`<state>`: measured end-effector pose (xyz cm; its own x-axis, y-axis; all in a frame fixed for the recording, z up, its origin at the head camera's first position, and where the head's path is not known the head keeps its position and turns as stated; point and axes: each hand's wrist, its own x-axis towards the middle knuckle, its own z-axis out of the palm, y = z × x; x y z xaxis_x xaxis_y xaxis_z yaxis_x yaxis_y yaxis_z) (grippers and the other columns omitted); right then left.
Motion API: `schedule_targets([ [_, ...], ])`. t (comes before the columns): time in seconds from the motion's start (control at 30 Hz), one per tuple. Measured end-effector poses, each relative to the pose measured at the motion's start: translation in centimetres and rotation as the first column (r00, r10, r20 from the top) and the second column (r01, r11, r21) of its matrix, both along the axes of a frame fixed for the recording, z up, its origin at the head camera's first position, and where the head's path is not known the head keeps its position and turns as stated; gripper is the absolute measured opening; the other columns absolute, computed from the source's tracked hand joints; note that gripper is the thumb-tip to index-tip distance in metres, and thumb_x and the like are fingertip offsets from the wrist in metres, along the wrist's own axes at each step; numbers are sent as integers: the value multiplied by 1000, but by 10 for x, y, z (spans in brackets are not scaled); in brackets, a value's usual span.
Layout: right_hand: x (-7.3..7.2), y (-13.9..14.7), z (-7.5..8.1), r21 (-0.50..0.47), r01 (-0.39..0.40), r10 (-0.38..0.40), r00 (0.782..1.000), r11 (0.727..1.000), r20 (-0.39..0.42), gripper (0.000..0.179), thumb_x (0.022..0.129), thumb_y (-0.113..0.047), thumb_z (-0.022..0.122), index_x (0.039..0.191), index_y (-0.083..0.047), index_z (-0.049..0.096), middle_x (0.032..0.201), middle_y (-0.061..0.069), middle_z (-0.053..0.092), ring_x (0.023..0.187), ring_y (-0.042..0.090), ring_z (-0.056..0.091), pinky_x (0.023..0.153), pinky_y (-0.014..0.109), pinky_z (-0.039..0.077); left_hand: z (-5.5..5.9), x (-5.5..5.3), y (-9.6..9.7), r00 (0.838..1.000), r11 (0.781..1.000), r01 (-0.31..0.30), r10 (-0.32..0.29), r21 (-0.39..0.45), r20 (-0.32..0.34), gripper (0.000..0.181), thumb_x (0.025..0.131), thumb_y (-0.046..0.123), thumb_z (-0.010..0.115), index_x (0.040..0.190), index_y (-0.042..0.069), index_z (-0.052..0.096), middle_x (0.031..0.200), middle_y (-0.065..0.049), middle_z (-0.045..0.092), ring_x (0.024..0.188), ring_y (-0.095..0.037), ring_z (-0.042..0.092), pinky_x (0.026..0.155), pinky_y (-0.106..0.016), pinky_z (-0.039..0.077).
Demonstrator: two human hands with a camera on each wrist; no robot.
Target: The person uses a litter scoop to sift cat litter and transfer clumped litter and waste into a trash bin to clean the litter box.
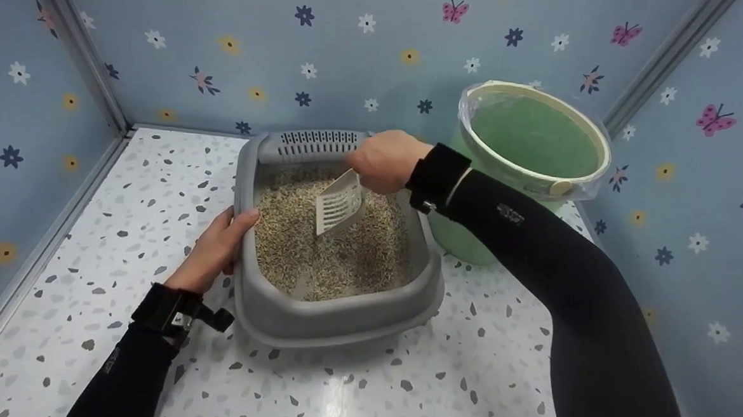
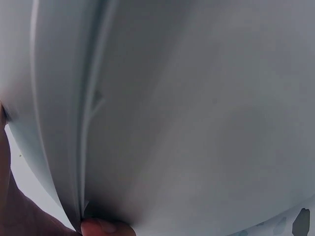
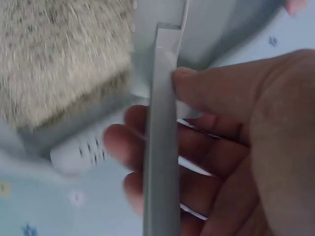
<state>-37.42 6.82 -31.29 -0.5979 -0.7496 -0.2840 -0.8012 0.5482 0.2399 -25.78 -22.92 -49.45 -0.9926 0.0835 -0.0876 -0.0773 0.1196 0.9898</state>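
A grey litter box (image 1: 340,321) holding tan, grainy litter (image 1: 294,230) stands on the speckled surface. My left hand (image 1: 220,245) grips its left rim, thumb over the top edge; in the left wrist view fingertips (image 2: 108,227) curl beneath the rim. Over the litter, my right hand (image 1: 390,162) holds a pale slotted litter scoop (image 1: 338,205) by its handle. In the right wrist view the fingers wrap around the handle (image 3: 165,147), with the thumb along its side. The scoop's slotted blade tilts downward above the litter, and no clump shows on it.
Right behind the box stands a green bin (image 1: 465,239) with a cream rim ring (image 1: 491,161) and a clear plastic liner (image 1: 592,191). Flower-patterned panels (image 1: 354,55) enclose the back and both sides. The white speckled surface (image 1: 464,378) extends in front.
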Motion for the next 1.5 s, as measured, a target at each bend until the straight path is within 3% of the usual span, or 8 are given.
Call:
schedule_targets([
  [0.3, 0, 8, 14, 132, 12, 31, 947, 991, -319, 21, 96, 3, 66, 82, -11, 58, 73, 3, 54, 63, 20, 48, 61, 47, 60, 0, 0, -1, 1000, 1000, 7, -7, -9, -5, 73, 110, 70, 55, 146, 6, 49, 76, 0, 50, 54, -9, 42, 46, -25, 34],
  [0.6, 0, -11, -10, 347, -92, 261, 837, 933, -480, 52, 112, 4, 48, 70, -18, 27, 68, -2, 29, 63, 14, 23, 59, 32, 20, 1, 0, 0, 1000, 1000, 10, -10, 3, -5, 64, 111, 66, 55, 138, 9, 50, 73, 1, 47, 52, -10, 39, 46, -26, 33],
  [0.73, -7, -18, -26, 426, -124, 322, 841, 896, -434, 47, 119, -6, 51, 74, -18, 41, 74, 1, 46, 74, 19, 36, 67, 34, 28, 0, 0, 2, 1000, 1000, 8, -8, 28, -3, 64, 112, 65, 56, 139, 8, 49, 72, 1, 46, 51, -10, 39, 45, -26, 33],
  [0.87, -14, -20, -38, 415, -116, 302, 857, 903, -418, 41, 119, -9, 53, 79, -18, 59, 82, 2, 62, 83, 20, 52, 66, 32, 39, -1, 0, 2, 1000, 999, 8, -8, 37, -2, 63, 112, 64, 56, 140, 8, 50, 72, 1, 48, 51, -10, 40, 45, -26, 33],
  [0.97, -18, -18, -45, 379, -108, 276, 864, 919, -420, 46, 118, -8, 51, 73, -16, 52, 78, 3, 59, 82, 21, 57, 69, 29, 51, 0, 0, 1, 1000, 1000, 9, -9, 27, 0, 65, 111, 66, 56, 141, 9, 50, 73, 2, 47, 52, -10, 39, 46, -25, 33],
  [1.17, -29, -12, -58, 332, -106, 241, 884, 937, -399, 54, 117, -5, 52, 68, -17, 33, 65, 1, 36, 68, 19, 40, 69, 31, 47, 1, 1, -1, 1000, 1000, 8, -8, 10, 2, 69, 111, 67, 56, 145, 7, 49, 74, 1, 47, 54, -10, 40, 47, -25, 33],
  [1.37, -42, -12, -66, 329, -35, 158, 921, 944, -356, 50, 119, -13, 53, 69, -14, 46, 66, 3, 44, 62, 18, 39, 79, 35, 61, 1, 3, -2, 1000, 1000, 4, -4, -9, 7, 71, 111, 67, 55, 152, 10, 48, 75, 0, 50, 53, -10, 41, 46, -26, 35],
  [1.5, -50, -7, -67, 285, 67, 19, 958, 956, -288, 44, 119, -13, 52, 76, -11, 54, 70, 4, 49, 59, 17, 42, 65, 37, 55, 2, 2, -1, 1000, 1000, 11, -11, -15, 8, 73, 110, 69, 55, 151, 8, 48, 76, 0, 49, 54, -10, 41, 47, -26, 35],
])
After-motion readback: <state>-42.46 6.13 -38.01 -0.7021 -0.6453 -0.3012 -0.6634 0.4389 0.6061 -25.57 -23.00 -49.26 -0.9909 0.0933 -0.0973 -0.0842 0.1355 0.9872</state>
